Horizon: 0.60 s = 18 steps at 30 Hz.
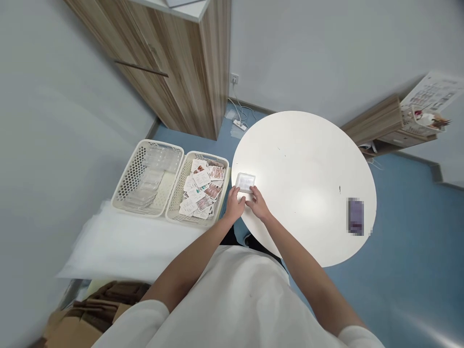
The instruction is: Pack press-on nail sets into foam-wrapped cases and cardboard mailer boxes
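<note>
A small clear plastic box (246,181) lies near the left edge of the round white table (300,145). My left hand (235,207) grips its near left corner, fingers at the side and thumb held in toward the middle. My right hand (258,205) has its fingers on the near right corner, with its thumb close to the left one. The box looks flat on the tabletop, and its contents are too pale to make out. Left of my hands, a cream basket (170,212) holds many small cards (202,179) with coloured nail-shaped pieces.
Another cream basket (119,198) holds clear plastic boxes (145,186). White sheeting (119,241) and cardboard (79,319) lie nearer me. A blurred purple object (355,216) rests at the table's right. Behind stand a wooden cabinet (181,63) and a power strip (239,125) with cables.
</note>
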{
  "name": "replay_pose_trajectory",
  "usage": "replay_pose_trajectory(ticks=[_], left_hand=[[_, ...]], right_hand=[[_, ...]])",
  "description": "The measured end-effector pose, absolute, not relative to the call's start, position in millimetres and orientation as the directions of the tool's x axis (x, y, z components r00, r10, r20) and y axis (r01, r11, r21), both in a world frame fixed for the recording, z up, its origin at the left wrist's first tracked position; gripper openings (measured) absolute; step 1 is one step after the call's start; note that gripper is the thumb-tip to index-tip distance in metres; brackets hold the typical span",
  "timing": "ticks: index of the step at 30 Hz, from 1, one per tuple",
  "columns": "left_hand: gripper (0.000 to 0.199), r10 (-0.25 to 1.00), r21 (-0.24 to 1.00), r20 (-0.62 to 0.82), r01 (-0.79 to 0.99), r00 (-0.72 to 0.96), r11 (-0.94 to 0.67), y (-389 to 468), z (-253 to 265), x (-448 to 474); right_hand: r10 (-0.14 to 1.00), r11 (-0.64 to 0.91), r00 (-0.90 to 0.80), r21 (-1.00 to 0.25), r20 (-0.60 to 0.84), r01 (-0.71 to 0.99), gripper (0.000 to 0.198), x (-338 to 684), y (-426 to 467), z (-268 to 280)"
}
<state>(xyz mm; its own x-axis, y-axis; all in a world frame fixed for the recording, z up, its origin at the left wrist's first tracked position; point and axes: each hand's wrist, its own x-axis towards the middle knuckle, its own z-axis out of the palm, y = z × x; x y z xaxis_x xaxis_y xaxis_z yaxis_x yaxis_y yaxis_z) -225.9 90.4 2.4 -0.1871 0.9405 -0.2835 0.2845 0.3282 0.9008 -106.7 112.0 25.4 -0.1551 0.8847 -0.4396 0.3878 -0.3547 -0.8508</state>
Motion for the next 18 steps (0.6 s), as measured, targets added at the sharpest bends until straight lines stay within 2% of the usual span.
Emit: replay_pose_trajectory(ticks=[9,13,18], left_hand=[[0.048,0.923,0.885,-0.291,0.294,-0.252,0.36,61.9,8.4,-214.1],[0.042,0.918,0.884,-0.295,0.29,-0.266,0.367,37.0,19.3,-204.1],[0.034,0.89,0.867,-0.403,0.221,-0.212,0.446,-0.2,30.0,-184.3]], right_hand=[[0.862,-0.38,-0.204,-0.859,-0.463,0.344,0.067,-82.3,82.1,29.7],[0.826,-0.438,-0.237,-0.847,-0.512,0.301,0.063,-59.4,58.4,40.3],[0.781,-0.448,-0.318,-0.837,-0.537,0.315,0.051,-19.7,31.9,48.5]])
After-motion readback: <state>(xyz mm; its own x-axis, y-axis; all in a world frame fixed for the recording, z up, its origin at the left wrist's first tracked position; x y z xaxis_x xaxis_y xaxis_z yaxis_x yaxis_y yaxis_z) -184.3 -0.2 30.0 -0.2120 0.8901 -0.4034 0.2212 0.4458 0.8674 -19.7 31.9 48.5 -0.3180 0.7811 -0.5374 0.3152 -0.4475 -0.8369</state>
